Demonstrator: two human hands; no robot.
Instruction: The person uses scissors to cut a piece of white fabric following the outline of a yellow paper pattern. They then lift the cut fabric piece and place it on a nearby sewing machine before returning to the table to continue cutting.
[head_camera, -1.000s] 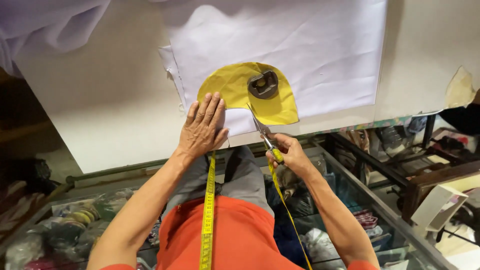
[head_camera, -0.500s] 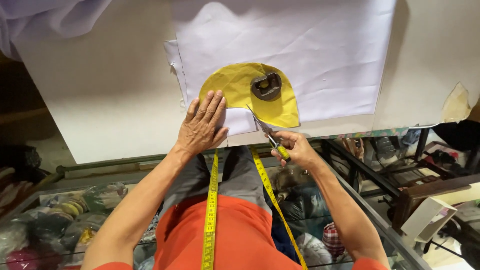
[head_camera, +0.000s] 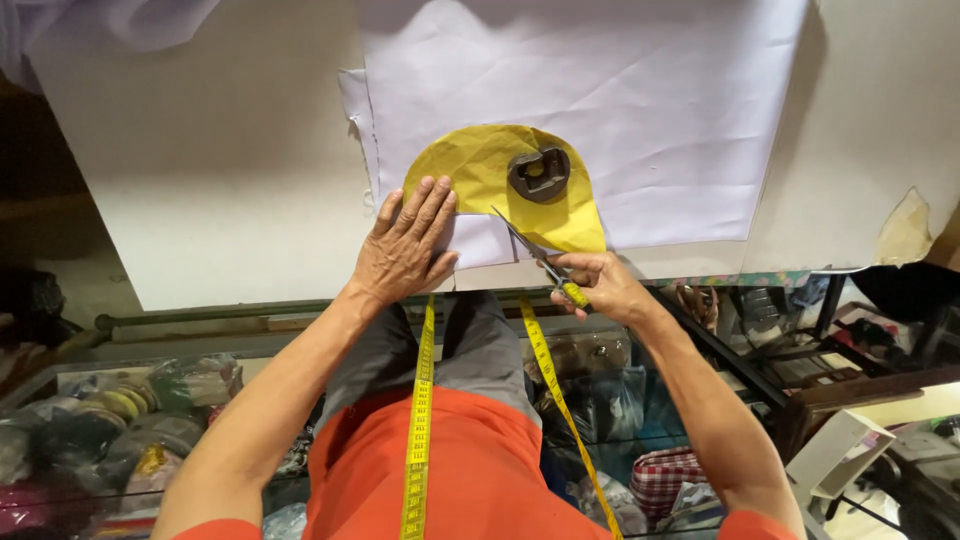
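**Scissors coming in from the near right edge of the yellow pattern**

While the left hand (head_camera: 405, 250) lies flat with its fingers spread, pressing down the near left edge of the yellow pattern piece (head_camera: 480, 170), the right hand (head_camera: 600, 285) is closed around the yellow-handled scissors (head_camera: 535, 255). That hand sits just off the near edge of the tabletop (head_camera: 230, 180), so the pattern lies up and to the left of it. The blades' long axis runs diagonally from the handle toward the far left, and the tips rest right at the pattern's lower right edge, where it meets the white fabric (head_camera: 600, 100) underneath. I can't tell how far the blades are parted.

A dark metal weight (head_camera: 538, 172) sits on the pattern's right half, just beyond the blade tips. The right hand is clearly nearer the edge by the blades; the left is only holding things still. A yellow tape measure (head_camera: 420, 420) hangs around the person's neck.
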